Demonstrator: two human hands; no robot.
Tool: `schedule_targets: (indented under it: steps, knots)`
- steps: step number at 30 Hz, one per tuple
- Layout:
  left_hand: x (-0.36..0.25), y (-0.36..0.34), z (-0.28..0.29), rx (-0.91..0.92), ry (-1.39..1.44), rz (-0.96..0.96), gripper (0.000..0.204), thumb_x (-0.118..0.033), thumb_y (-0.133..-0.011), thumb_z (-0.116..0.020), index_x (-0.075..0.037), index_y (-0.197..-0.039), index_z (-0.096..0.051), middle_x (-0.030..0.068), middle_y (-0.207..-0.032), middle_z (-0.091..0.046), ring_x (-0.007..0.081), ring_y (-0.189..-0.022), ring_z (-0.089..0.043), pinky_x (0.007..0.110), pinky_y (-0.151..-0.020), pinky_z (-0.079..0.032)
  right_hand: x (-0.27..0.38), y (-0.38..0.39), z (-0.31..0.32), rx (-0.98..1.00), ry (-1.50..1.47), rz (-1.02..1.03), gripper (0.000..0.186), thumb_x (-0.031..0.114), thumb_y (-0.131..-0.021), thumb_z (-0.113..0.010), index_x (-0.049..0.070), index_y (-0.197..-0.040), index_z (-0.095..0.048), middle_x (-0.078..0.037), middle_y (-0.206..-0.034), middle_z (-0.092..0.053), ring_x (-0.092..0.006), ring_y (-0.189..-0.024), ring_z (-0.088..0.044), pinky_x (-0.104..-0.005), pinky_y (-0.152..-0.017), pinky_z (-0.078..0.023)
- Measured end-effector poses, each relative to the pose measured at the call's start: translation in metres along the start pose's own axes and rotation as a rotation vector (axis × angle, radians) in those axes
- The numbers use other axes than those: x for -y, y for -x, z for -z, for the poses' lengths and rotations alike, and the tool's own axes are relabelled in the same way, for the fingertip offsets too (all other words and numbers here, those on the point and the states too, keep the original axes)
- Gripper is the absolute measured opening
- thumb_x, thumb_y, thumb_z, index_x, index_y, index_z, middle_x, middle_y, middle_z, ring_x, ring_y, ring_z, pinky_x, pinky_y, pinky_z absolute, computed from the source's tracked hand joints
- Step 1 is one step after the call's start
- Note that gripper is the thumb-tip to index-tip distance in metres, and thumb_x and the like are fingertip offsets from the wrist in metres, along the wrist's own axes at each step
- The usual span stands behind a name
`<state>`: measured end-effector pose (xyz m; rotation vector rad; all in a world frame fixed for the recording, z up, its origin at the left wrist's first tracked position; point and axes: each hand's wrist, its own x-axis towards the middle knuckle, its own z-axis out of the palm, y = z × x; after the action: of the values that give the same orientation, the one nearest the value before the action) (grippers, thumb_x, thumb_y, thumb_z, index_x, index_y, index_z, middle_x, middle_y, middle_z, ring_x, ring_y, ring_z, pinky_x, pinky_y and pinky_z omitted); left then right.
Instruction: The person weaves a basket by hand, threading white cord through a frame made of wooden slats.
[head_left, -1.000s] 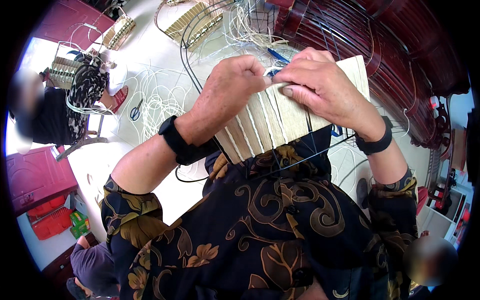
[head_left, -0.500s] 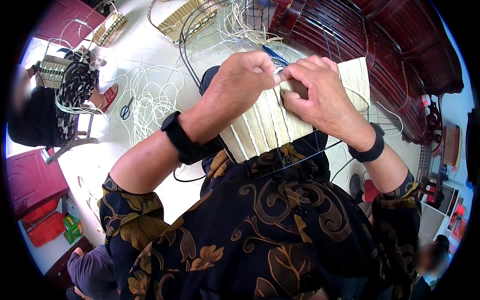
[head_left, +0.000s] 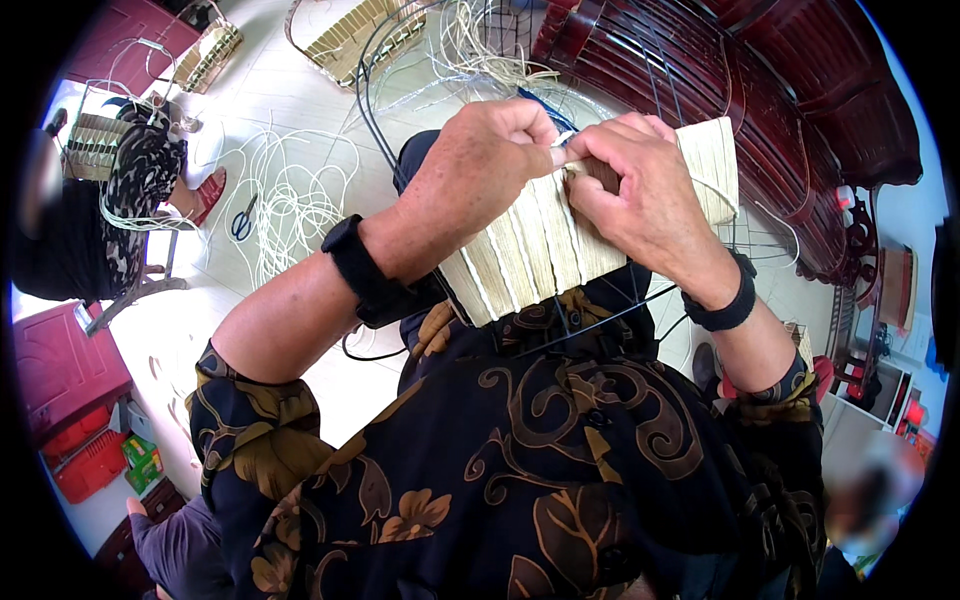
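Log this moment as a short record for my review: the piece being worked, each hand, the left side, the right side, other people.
Piece: pale white-striped panel, partly covered by the hands
Left hand: fingers bent, fingertips at the panel's upper edge
Right hand: fingertips close to the left hand's, thumb over the panel
Between fingertips: too small to tell
Left side: loose pale cord, with dark-handled scissors beside it
Right side: dark red wooden furniture
Other people: seated person in patterned trousers, far left; others partly visible

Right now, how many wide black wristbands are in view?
2: one wide black wristband on the wrist behind the left hand, another on the wrist behind the right hand. Others may be hidden.
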<state>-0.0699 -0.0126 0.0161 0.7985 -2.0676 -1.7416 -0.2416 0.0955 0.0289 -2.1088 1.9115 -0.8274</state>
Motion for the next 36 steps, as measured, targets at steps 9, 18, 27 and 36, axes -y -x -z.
schedule_targets:
  steps: [9, 18, 27, 36]
  knots:
    - [-0.01, -0.007, 0.003, 0.08, 0.216, 0.139, 0.009, -0.012, -0.096, -0.067, -0.006, -0.09, -0.067, -0.0042, -0.075, -0.06, 0.0032, -0.068, -0.052, 0.021, -0.062, -0.04, -0.003, 0.003, 0.012, 0.009, -0.05, 0.006, 0.018, 0.014, -0.085, -0.066, 0.005, -0.1, -0.067, -0.009, -0.075, -0.063, -0.0283, -0.085, -0.062, -0.0445, -0.096, -0.042]
    - [-0.005, -0.007, -0.005, 0.069, 0.313, 0.252, 0.006, -0.01, -0.096, -0.067, -0.006, -0.092, -0.069, -0.0027, -0.078, -0.063, 0.0045, -0.069, -0.056, 0.022, -0.064, -0.044, -0.003, 0.012, 0.012, 0.0, -0.027, 0.068, 0.023, 0.013, -0.086, -0.065, 0.005, -0.107, -0.063, -0.009, -0.074, -0.061, -0.0302, -0.088, -0.061, -0.0452, -0.095, -0.042]
    - [-0.008, -0.008, -0.004, 0.1, 0.292, 0.355, 0.005, -0.011, -0.097, -0.066, -0.007, -0.096, -0.068, -0.0021, -0.08, -0.065, 0.006, -0.069, -0.059, 0.022, -0.067, -0.049, -0.014, 0.017, 0.01, -0.064, -0.031, 0.138, 0.026, 0.014, -0.087, -0.064, 0.003, -0.111, -0.064, -0.015, -0.088, -0.066, -0.0335, -0.091, -0.063, -0.0465, -0.09, -0.046]
    - [-0.018, -0.011, -0.011, -0.01, 0.32, 0.493, 0.009, -0.008, -0.095, -0.068, -0.011, -0.101, -0.063, -0.0005, -0.089, -0.067, 0.0076, -0.071, -0.062, 0.023, -0.068, -0.052, -0.004, 0.066, 0.066, -0.195, -0.297, -0.177, 0.017, 0.007, -0.089, -0.065, 0.003, -0.103, -0.072, -0.01, -0.095, -0.073, -0.0227, -0.086, -0.067, -0.0331, -0.078, -0.052]
